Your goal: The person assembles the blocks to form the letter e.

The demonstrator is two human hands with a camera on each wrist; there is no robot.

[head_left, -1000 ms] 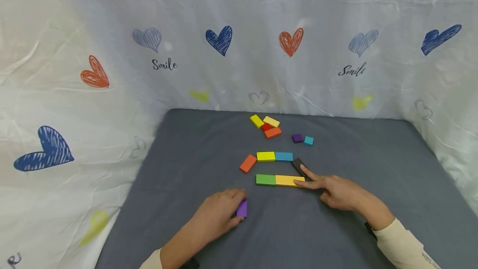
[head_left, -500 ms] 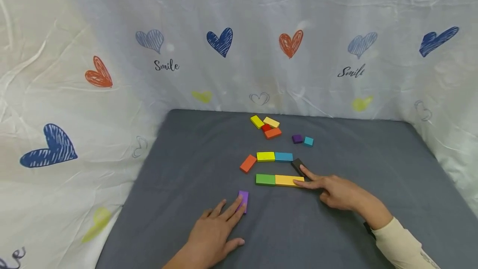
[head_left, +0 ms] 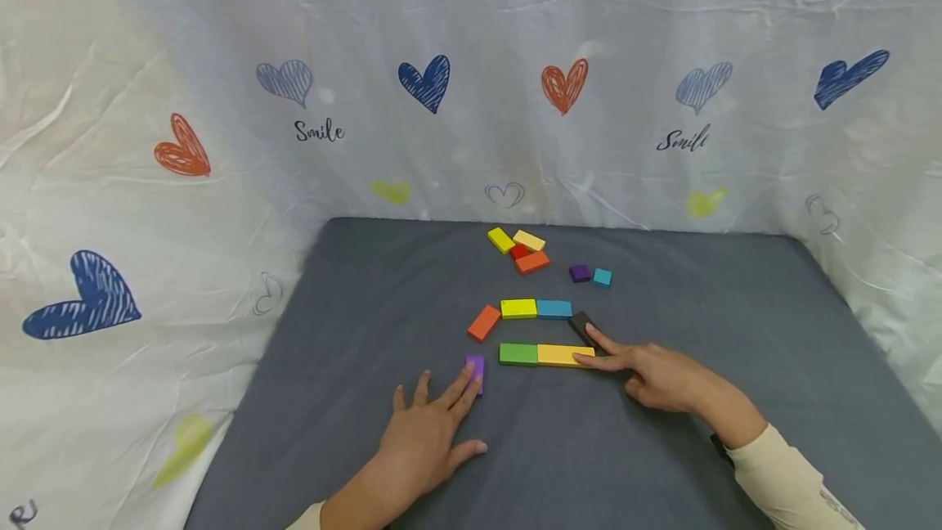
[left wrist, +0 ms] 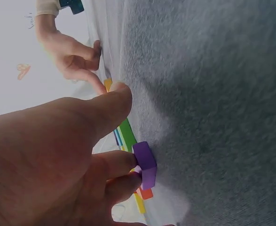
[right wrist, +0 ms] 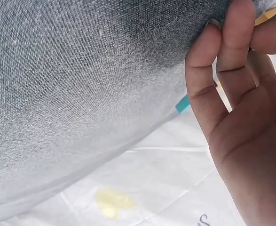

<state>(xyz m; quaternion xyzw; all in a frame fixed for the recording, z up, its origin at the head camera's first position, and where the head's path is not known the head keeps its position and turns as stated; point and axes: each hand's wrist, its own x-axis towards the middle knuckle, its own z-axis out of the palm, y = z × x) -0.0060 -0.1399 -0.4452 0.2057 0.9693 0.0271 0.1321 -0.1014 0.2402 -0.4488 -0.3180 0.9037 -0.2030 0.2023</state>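
Two outstretched fingertips of my left hand [head_left: 419, 440] rest on a purple block [head_left: 476, 373], with the thumb held away from it. The left wrist view shows those fingers against the side of the purple block [left wrist: 145, 165]. My right hand [head_left: 666, 379] has two fingers extended. One touches a black block [head_left: 581, 327], the other a yellow-orange block [head_left: 555, 355]; its remaining fingers are bent underneath. A green block [head_left: 518, 354] adjoins the yellow-orange one. Behind them lie a yellow block [head_left: 518, 309] and a blue block [head_left: 553, 309] end to end, with an orange block [head_left: 483, 323] slanting at the left.
Toward the back of the grey cloth [head_left: 383, 285] is a loose cluster with a yellow block [head_left: 500, 240], a cream block [head_left: 529, 240], a red block [head_left: 519, 252] and an orange block [head_left: 532, 262]. A dark purple piece [head_left: 580, 273] and a teal piece [head_left: 602, 277] lie nearby.
My left hand has let go of its thumb-and-finger grip and spread its fingers onto the purple block. That block has slid forward, closer to the green one. The right hand stays put.
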